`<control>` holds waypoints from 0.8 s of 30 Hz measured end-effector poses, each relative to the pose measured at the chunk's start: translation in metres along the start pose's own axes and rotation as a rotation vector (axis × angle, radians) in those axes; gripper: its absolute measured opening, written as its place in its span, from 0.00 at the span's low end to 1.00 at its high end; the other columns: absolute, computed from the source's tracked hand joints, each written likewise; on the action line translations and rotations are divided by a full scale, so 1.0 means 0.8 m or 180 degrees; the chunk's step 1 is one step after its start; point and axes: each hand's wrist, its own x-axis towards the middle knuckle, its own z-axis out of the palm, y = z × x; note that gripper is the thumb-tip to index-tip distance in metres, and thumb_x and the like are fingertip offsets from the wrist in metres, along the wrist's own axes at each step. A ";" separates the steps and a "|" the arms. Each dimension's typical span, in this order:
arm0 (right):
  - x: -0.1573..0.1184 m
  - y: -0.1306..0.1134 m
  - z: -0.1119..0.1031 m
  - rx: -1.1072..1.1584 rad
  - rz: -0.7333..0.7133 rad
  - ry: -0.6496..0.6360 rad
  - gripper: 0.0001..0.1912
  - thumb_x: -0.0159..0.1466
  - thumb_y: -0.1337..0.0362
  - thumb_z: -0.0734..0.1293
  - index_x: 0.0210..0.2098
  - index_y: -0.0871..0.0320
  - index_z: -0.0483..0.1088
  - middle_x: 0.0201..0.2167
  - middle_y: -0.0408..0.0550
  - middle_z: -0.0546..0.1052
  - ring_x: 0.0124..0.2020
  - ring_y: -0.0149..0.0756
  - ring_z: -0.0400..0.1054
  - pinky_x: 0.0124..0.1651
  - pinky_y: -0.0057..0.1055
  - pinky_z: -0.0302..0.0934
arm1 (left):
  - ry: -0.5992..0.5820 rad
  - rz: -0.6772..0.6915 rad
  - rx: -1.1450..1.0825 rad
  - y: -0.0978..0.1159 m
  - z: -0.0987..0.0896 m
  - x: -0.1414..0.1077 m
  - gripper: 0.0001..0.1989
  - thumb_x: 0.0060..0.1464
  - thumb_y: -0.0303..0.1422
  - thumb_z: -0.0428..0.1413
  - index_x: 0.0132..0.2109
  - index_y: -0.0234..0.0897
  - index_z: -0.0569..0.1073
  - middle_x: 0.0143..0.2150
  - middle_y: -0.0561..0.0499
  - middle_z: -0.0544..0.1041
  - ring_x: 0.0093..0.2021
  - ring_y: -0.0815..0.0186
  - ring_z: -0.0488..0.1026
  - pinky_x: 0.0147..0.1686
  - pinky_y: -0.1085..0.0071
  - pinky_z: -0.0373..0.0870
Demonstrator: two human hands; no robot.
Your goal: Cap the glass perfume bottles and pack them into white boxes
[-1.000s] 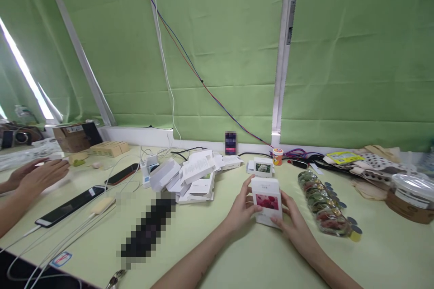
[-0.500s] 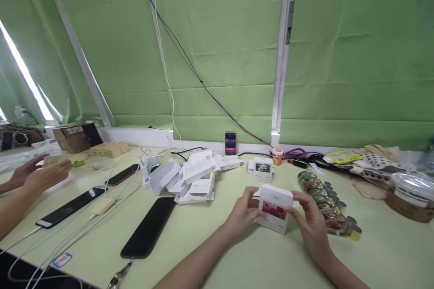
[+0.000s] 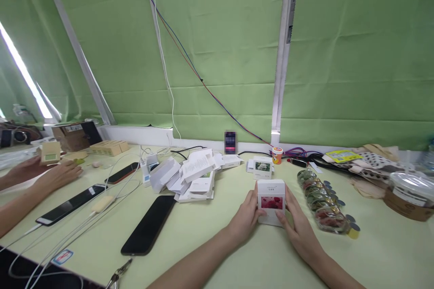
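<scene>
Head view shows both hands (image 3: 244, 217) (image 3: 300, 226) pinching a white box (image 3: 271, 204), its lettering blurred, some fingers hidden behind it.

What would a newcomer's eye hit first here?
The white box with a red-pink picture, held between the left hand and right hand, right of centre. Left of it sprawls a pile of white cartons; to its right runs a row of shiny packets. Green sheeting fills the background.

White box (image 3: 271, 187) with hidden back, upright phone (image 3: 230, 142) with blurred screen
</scene>
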 end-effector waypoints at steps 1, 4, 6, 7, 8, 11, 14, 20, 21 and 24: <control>-0.001 0.001 0.000 0.0022 -0.0011 0.0012 0.34 0.69 0.57 0.57 0.70 0.52 0.39 0.71 0.46 0.47 0.70 0.44 0.40 0.69 0.48 0.39 | 0.0009 -0.0004 -0.0010 -0.001 0.000 0.000 0.27 0.60 0.30 0.50 0.65 0.42 0.56 0.54 0.41 0.67 0.55 0.53 0.66 0.56 0.55 0.65; -0.002 0.002 -0.003 0.0052 0.0009 0.0116 0.32 0.69 0.56 0.58 0.69 0.53 0.45 0.69 0.48 0.53 0.69 0.46 0.43 0.68 0.48 0.43 | 0.0017 -0.0043 -0.0043 -0.003 -0.002 0.000 0.29 0.60 0.30 0.51 0.66 0.45 0.55 0.53 0.43 0.67 0.55 0.54 0.66 0.56 0.54 0.65; 0.000 0.000 -0.006 0.0051 0.0003 0.0256 0.29 0.69 0.57 0.58 0.68 0.53 0.51 0.68 0.49 0.56 0.68 0.47 0.46 0.68 0.49 0.44 | -0.0017 -0.0074 -0.0075 -0.003 -0.004 0.000 0.31 0.59 0.31 0.52 0.67 0.46 0.53 0.52 0.43 0.67 0.54 0.54 0.66 0.55 0.54 0.67; 0.001 -0.001 -0.008 0.0064 -0.0024 0.0345 0.26 0.69 0.57 0.57 0.66 0.53 0.55 0.67 0.50 0.57 0.68 0.48 0.48 0.67 0.49 0.45 | -0.0051 -0.0080 -0.0119 -0.003 -0.005 0.000 0.32 0.59 0.31 0.52 0.68 0.46 0.51 0.52 0.43 0.67 0.54 0.54 0.66 0.55 0.54 0.67; 0.003 -0.003 -0.011 0.0097 -0.0071 0.0443 0.24 0.69 0.57 0.57 0.63 0.53 0.60 0.66 0.51 0.59 0.67 0.49 0.50 0.67 0.50 0.45 | -0.0104 -0.0075 -0.0178 -0.003 -0.006 0.000 0.33 0.59 0.31 0.52 0.68 0.46 0.49 0.53 0.43 0.66 0.54 0.54 0.66 0.54 0.54 0.68; 0.011 -0.008 -0.020 0.0250 -0.0269 0.0638 0.17 0.67 0.57 0.60 0.53 0.51 0.70 0.60 0.53 0.64 0.63 0.51 0.56 0.63 0.50 0.52 | -0.0290 -0.0019 -0.0361 -0.004 -0.007 0.000 0.36 0.59 0.31 0.51 0.69 0.47 0.44 0.57 0.43 0.63 0.56 0.55 0.65 0.54 0.56 0.69; 0.017 -0.007 -0.028 0.0336 -0.0530 0.0443 0.13 0.66 0.60 0.63 0.48 0.48 0.74 0.54 0.52 0.69 0.58 0.50 0.62 0.58 0.48 0.59 | -0.0362 0.0015 -0.0372 -0.008 -0.007 0.001 0.38 0.59 0.30 0.51 0.69 0.49 0.41 0.57 0.44 0.63 0.56 0.56 0.65 0.53 0.58 0.69; 0.020 0.009 -0.049 -0.0121 -0.1125 -0.0046 0.20 0.67 0.66 0.58 0.50 0.41 0.74 0.53 0.48 0.73 0.56 0.48 0.66 0.55 0.48 0.63 | -0.0294 0.0050 -0.0298 -0.002 -0.016 0.001 0.31 0.62 0.38 0.48 0.69 0.46 0.46 0.52 0.44 0.69 0.50 0.58 0.68 0.54 0.58 0.65; 0.021 0.011 -0.053 -0.0248 -0.1227 -0.0136 0.20 0.66 0.66 0.59 0.52 0.40 0.73 0.54 0.48 0.73 0.57 0.49 0.65 0.55 0.49 0.62 | -0.0268 0.0082 -0.0372 0.002 -0.018 0.001 0.29 0.63 0.41 0.46 0.69 0.45 0.49 0.53 0.44 0.69 0.52 0.57 0.67 0.56 0.58 0.63; 0.022 0.010 -0.065 -0.0515 -0.1519 -0.0439 0.24 0.65 0.67 0.59 0.58 0.43 0.67 0.59 0.47 0.70 0.60 0.51 0.61 0.58 0.51 0.59 | -0.0045 -0.0031 -0.0915 0.013 -0.019 0.002 0.29 0.65 0.48 0.37 0.66 0.41 0.58 0.55 0.43 0.70 0.56 0.55 0.66 0.56 0.57 0.62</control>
